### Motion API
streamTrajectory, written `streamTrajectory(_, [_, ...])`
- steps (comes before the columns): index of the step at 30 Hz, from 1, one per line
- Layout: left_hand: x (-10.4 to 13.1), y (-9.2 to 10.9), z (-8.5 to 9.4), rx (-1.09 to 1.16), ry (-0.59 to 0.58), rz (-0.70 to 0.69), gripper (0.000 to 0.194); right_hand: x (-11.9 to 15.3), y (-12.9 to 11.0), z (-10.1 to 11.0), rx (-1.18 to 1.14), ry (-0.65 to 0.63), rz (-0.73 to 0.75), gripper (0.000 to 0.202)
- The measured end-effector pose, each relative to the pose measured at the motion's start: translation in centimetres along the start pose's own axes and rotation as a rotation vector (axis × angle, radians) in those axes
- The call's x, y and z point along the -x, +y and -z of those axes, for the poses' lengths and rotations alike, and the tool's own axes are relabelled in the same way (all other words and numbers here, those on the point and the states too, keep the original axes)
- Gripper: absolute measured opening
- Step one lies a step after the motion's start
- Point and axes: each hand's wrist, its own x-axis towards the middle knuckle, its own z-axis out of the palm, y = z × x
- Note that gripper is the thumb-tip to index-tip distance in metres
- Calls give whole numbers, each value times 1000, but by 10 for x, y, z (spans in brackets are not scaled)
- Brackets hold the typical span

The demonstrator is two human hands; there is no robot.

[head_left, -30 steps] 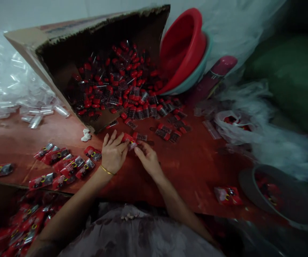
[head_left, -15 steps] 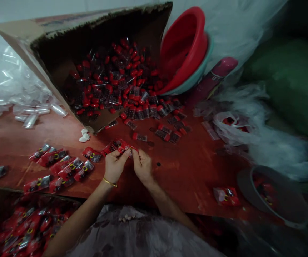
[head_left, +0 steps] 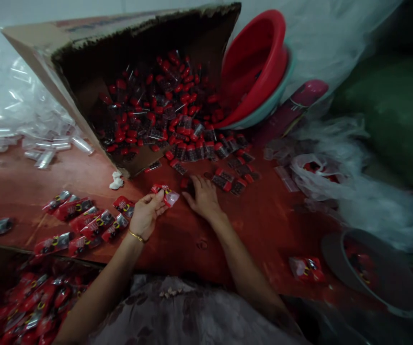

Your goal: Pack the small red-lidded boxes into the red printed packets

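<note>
My left hand (head_left: pixel 147 214), with a gold bangle at the wrist, pinches a small red printed packet (head_left: pixel 165 194) with a clear end. My right hand (head_left: pixel 205 196) lies low over the table, fingers stretched and thumb apart. Its fingertips cover most of a small clear tube with a red cap (head_left: pixel 184 182); whether they touch it I cannot tell. Just beyond, several red-capped tubes (head_left: pixel 223 181) of dark contents lie loose. Left of my left hand are filled red packets (head_left: pixel 97 224) in a loose group.
A cardboard box (head_left: pixel 30 52) on its side spills red-capped tubes. Red (head_left: pixel 281 33) and teal basins lean beside it, next to a pink spray can (head_left: pixel 310 92). Clear empty tubes (head_left: pixel 44 158) lie left. A grey basket (head_left: pixel 328 258) and a packet (head_left: pixel 305 269) stand right.
My hands have parted. The left has kept the red packet, now with its clear end showing; the right has let go and moved right, over a loose capped tube.
</note>
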Motion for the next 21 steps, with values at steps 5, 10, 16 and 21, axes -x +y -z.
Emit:
streamTrajectory(5, [6, 2, -5, 0, -53, 26, 43, 2, 20, -5, 162, -130, -7, 38])
streamTrajectory(10, [8, -8, -8, -81, -4, -74, 43, 39, 6, 18, -422, 10, -241, 30])
streamTrajectory(16, [8, -18, -6, -342, -117, -291, 32, 76, -22, 60, -1158, -262, -461, 36])
streamTrajectory(21, [13, -17, -5, -476, -239, -357, 27, 71, -28, 60, -1218, -354, -497, 33])
